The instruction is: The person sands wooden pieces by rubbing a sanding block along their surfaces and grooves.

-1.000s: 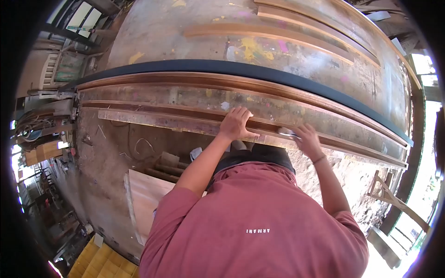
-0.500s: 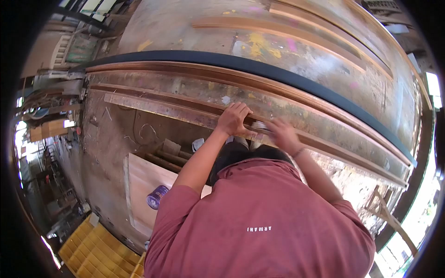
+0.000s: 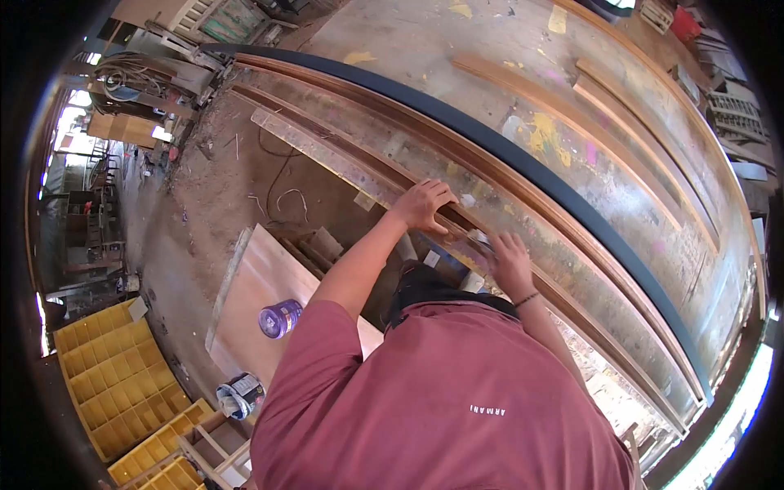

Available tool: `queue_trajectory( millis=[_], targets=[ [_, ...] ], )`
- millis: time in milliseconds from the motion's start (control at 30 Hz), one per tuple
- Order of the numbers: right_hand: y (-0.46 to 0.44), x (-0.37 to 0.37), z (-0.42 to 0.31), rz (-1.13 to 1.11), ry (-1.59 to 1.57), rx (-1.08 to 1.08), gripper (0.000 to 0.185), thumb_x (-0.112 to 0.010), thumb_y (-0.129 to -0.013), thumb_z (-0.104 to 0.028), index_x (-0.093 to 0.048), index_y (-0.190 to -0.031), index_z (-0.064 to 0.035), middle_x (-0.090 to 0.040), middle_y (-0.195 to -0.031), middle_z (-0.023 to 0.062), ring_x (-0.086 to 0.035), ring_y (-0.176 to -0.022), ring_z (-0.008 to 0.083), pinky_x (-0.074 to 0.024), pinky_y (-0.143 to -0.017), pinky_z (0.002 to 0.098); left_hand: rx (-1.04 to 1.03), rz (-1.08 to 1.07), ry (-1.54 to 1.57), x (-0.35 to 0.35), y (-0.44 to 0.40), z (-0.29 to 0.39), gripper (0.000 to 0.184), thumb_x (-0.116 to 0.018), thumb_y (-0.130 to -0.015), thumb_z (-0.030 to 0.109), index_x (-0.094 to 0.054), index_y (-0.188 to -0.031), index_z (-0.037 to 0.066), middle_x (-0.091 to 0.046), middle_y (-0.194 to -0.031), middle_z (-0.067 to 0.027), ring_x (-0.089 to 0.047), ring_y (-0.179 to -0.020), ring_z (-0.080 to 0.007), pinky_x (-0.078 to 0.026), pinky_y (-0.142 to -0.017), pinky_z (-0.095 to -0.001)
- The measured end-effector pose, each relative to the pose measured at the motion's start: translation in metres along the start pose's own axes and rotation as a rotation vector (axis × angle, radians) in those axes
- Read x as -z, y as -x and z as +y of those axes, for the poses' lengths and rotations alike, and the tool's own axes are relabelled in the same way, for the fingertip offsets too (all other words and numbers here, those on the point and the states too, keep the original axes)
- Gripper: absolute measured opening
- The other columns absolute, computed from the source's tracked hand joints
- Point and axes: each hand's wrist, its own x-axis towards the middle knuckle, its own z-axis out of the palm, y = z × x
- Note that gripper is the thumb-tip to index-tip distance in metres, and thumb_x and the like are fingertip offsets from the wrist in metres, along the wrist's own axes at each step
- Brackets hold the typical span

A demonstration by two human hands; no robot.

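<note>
A long brown wooden moulding strip (image 3: 331, 137) lies along the near edge of the paint-stained table. My left hand (image 3: 423, 206) grips the strip, its fingers over the top and the thumb on the near side. Close to it on the right, my right hand (image 3: 510, 263) is over the same strip with its fingers bent. A small whitish piece (image 3: 480, 237) shows at its fingertips; its kind cannot be made out. Beyond the strip lie another brown moulding (image 3: 490, 173) and a long dark board (image 3: 461, 117), side by side.
More wooden strips (image 3: 563, 126) lie farther back on the worktable (image 3: 392, 41). Below, at left, a purple tub (image 3: 280, 318) stands on a pale wooden panel (image 3: 265, 282). A second container (image 3: 240, 395) is near yellow trays (image 3: 118, 380). A cord lies on the ground.
My view has turned, so the table and strips slant more steeply. My right hand, blurred before, now shows sharply, still near the whitish piece. My left hand keeps hold of the strip.
</note>
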Motion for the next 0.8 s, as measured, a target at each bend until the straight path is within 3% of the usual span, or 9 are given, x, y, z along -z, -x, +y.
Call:
queue_trajectory(
  millis=[67, 200, 300, 367, 433, 500, 633, 700, 800],
  targets=[
    [-0.019, 0.0, -0.024, -0.071, -0.041, -0.058, 0.038, -0.079, -0.09, -0.014, -0.072, -0.126, -0.0068, -0.065, -0.11, 0.0162, -0.062, -0.109, 0.0401, -0.0544, -0.098, 0.0495, 0.004, -0.07, 0.029, 0.01, 0.006, -0.008, 0.073, -0.099, -0.064, 0.042, -0.07, -0.125, 0.015, -0.068, -0.125, -0.0081, -0.064, -0.124, -0.0341, -0.05, -0.114, -0.0495],
    [0.028, 0.036, 0.007, -0.144, -0.027, -0.118, 0.038, -0.078, -0.093, -0.015, -0.071, -0.129, -0.0064, -0.064, -0.112, 0.0166, -0.061, -0.109, 0.0412, -0.0546, -0.097, 0.0504, -0.036, -0.011, 0.01, 0.023, 0.012, -0.043, 0.072, -0.099, -0.065, 0.045, -0.071, -0.125, 0.015, -0.068, -0.124, -0.008, -0.065, -0.122, -0.0336, -0.05, -0.112, -0.0484],
    [0.024, 0.023, -0.004, -0.146, 0.043, -0.172, 0.037, -0.077, -0.093, -0.015, -0.071, -0.129, -0.0059, -0.063, -0.111, 0.0169, -0.061, -0.109, 0.0414, -0.0547, -0.097, 0.0506, -0.014, -0.036, 0.035, 0.037, 0.025, -0.063, 0.074, -0.099, -0.065, 0.049, -0.072, -0.124, 0.015, -0.068, -0.123, -0.0077, -0.065, -0.121, -0.0332, -0.051, -0.109, -0.0488],
    [-0.029, -0.014, -0.031, -0.041, 0.066, -0.05, 0.038, -0.076, -0.093, -0.014, -0.07, -0.13, -0.0057, -0.064, -0.114, 0.0179, -0.061, -0.112, 0.0422, -0.0545, -0.1, 0.0509, -0.07, -0.018, 0.013, 0.043, 0.026, -0.082, 0.077, -0.095, -0.065, 0.059, -0.073, -0.124, 0.014, -0.068, -0.122, -0.0081, -0.064, -0.122, -0.0312, -0.049, -0.11, -0.0466],
    [-0.084, -0.065, -0.055, -0.038, 0.001, -0.07, 0.038, -0.077, -0.093, -0.015, -0.07, -0.13, -0.0062, -0.066, -0.119, 0.0183, -0.062, -0.118, 0.0427, -0.0536, -0.105, 0.0516, -0.08, -0.049, 0.056, 0.048, 0.029, -0.098, 0.077, -0.095, -0.065, 0.06, -0.073, -0.124, 0.015, -0.068, -0.122, -0.0082, -0.064, -0.123, -0.0314, -0.049, -0.11, -0.0469],
    [-0.129, -0.078, -0.084, -0.176, -0.026, -0.15, 0.037, -0.077, -0.094, -0.017, -0.07, -0.129, -0.007, -0.067, -0.124, 0.0186, -0.062, -0.122, 0.0428, -0.0533, -0.107, 0.0519, -0.072, -0.076, 0.081, 0.056, 0.029, -0.11, 0.078, -0.095, -0.065, 0.061, -0.073, -0.123, 0.015, -0.068, -0.121, -0.0085, -0.064, -0.122, -0.032, -0.049, -0.111, -0.0474],
    [-0.071, -0.05, -0.054, -0.049, 0.06, -0.12, 0.038, -0.079, -0.092, -0.019, -0.07, -0.127, -0.0079, -0.066, -0.118, 0.0158, -0.064, -0.114, 0.0402, -0.0549, -0.102, 0.0512, -0.122, -0.09, 0.068, 0.062, 0.035, -0.136, 0.078, -0.095, -0.066, 0.061, -0.072, -0.124, 0.015, -0.068, -0.12, -0.0085, -0.065, -0.121, -0.0321, -0.049, -0.111, -0.0477],
    [-0.047, -0.018, -0.05, -0.128, 0.089, -0.222, 0.038, -0.079, -0.091, -0.018, -0.071, -0.126, -0.008, -0.065, -0.114, 0.0147, -0.063, -0.11, 0.039, -0.0548, -0.1, 0.05, -0.113, -0.058, 0.046, 0.066, 0.037, -0.142, 0.077, -0.095, -0.066, 0.061, -0.072, -0.123, 0.014, -0.069, -0.119, -0.0087, -0.065, -0.119, -0.0321, -0.049, -0.111, -0.0479],
    [-0.072, -0.039, -0.066, -0.09, 0.074, -0.2, 0.038, -0.078, -0.09, -0.016, -0.07, -0.126, -0.0085, -0.064, -0.112, 0.0143, -0.063, -0.109, 0.0382, -0.0549, -0.099, 0.0495, -0.125, -0.039, 0.048, 0.068, 0.037, -0.142, 0.077, -0.094, -0.067, 0.062, -0.073, -0.122, 0.013, -0.069, -0.117, -0.0085, -0.066, -0.118, -0.0316, -0.049, -0.109, -0.0473]
  ],
)
